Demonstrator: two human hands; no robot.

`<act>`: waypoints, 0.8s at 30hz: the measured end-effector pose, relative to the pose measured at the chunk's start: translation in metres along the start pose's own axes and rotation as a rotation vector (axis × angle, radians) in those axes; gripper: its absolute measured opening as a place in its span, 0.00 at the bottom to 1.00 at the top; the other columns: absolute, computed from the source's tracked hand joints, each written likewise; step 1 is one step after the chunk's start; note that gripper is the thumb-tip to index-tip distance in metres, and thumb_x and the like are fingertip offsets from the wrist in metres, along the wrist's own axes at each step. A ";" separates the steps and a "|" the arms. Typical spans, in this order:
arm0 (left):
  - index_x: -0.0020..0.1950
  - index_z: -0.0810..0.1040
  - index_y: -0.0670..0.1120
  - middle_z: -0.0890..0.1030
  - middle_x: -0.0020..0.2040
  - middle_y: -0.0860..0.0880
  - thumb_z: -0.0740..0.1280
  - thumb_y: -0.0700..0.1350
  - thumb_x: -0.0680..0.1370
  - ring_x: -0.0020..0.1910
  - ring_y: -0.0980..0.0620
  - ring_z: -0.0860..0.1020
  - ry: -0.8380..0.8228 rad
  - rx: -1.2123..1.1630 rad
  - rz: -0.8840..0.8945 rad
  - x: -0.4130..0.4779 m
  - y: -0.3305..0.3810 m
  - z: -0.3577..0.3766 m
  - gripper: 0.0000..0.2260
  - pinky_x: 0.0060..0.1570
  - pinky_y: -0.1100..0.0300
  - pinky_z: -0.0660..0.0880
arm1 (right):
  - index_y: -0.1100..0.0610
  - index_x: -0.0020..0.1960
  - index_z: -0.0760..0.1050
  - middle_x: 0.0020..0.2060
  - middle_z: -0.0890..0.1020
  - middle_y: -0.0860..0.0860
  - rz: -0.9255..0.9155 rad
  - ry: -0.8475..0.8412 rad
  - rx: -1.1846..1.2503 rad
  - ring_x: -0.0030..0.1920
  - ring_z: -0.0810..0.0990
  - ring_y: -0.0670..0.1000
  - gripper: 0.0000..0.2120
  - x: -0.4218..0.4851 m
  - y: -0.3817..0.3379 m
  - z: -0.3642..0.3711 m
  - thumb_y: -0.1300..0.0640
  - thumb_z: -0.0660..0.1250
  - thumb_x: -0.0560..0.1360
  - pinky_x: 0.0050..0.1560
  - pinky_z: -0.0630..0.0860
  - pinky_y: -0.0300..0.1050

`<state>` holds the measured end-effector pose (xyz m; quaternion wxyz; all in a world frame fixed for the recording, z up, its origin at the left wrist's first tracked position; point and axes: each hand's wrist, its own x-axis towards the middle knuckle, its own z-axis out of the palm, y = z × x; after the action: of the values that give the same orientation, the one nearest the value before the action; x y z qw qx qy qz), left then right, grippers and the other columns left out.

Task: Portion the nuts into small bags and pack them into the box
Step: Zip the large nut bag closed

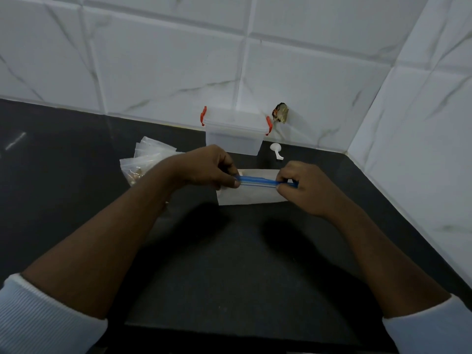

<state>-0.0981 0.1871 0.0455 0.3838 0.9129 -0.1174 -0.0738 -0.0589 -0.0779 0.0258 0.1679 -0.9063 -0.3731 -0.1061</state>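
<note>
A large zip bag (251, 194) with a blue seal strip lies flat on the dark counter (229, 264), in the middle. My left hand (208, 168) pinches the left end of the blue strip. My right hand (304, 189) pinches its right end. A pile of small clear bags (146, 159) sits to the left, behind my left forearm; one holds some brown nuts. The translucent plastic box (233, 135) with red clips stands against the tiled wall, its lid on.
A small white scoop (276, 150) lies right of the box. A brown object (281, 112) clings to the wall above it. Tiled walls close in the back and the right side. The counter's front edge runs below my forearms.
</note>
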 end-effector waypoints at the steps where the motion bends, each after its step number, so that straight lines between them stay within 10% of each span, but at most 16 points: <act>1: 0.53 0.84 0.41 0.85 0.51 0.50 0.74 0.43 0.78 0.53 0.49 0.83 0.013 0.008 0.001 -0.001 -0.001 -0.002 0.07 0.54 0.57 0.83 | 0.55 0.48 0.83 0.43 0.77 0.46 0.002 -0.002 0.009 0.43 0.75 0.43 0.04 0.000 0.001 -0.001 0.58 0.69 0.78 0.42 0.67 0.37; 8: 0.48 0.84 0.44 0.86 0.46 0.51 0.75 0.43 0.76 0.39 0.58 0.83 0.054 0.080 0.036 -0.004 0.002 -0.008 0.04 0.37 0.68 0.77 | 0.46 0.51 0.81 0.47 0.80 0.40 0.013 -0.118 0.120 0.49 0.78 0.40 0.03 -0.004 0.002 -0.017 0.53 0.68 0.81 0.45 0.73 0.36; 17: 0.53 0.83 0.50 0.82 0.57 0.53 0.74 0.46 0.77 0.58 0.52 0.79 -0.311 0.401 -0.135 -0.018 0.008 -0.006 0.06 0.63 0.53 0.77 | 0.48 0.59 0.84 0.55 0.84 0.47 0.090 -0.583 0.380 0.56 0.82 0.46 0.13 -0.014 0.021 -0.035 0.61 0.73 0.78 0.59 0.79 0.40; 24: 0.54 0.82 0.52 0.85 0.52 0.50 0.70 0.47 0.80 0.48 0.53 0.82 -0.422 0.456 -0.156 -0.015 0.003 -0.006 0.04 0.53 0.58 0.80 | 0.54 0.53 0.82 0.45 0.85 0.50 0.139 -0.619 0.420 0.44 0.83 0.46 0.08 -0.012 0.023 -0.023 0.62 0.76 0.75 0.46 0.78 0.39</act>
<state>-0.1114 0.1931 0.0521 0.1296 0.9462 -0.1376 -0.2627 -0.0531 -0.1096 0.0377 0.2362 -0.8644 -0.3576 0.2630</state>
